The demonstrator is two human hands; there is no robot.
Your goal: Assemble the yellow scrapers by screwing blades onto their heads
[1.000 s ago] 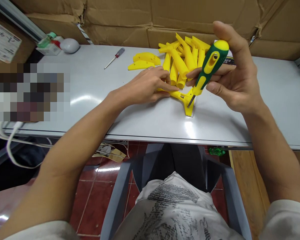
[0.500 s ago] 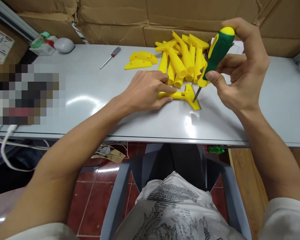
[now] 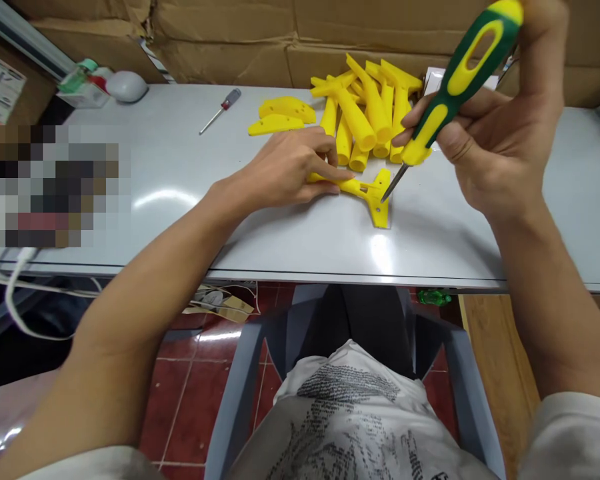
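Note:
My right hand [image 3: 510, 127] grips a green and yellow screwdriver [image 3: 463, 80], its shaft slanting down to the left. The screwdriver's tip is at the flared head of a yellow T-shaped scraper [image 3: 379, 207], close to a small screw hole; whether it touches cannot be told. My left hand [image 3: 295, 163] is closed around the scraper's handle and presses it to the table. A thin blade edge shows along the right side of the scraper's head.
Behind the hands lies a pile of yellow scraper handles [image 3: 363, 123]. Left of it are yellow flat pieces [image 3: 285, 115] with holes and a small screwdriver [image 3: 221, 111]. A white rounded object [image 3: 127, 87] stands at the back left. Cardboard [image 3: 230, 33] lines the back edge.
My right hand has risen to the right, tilting the screwdriver further over. The scraper has turned slightly, its head now facing right more squarely. My left hand keeps its hold.

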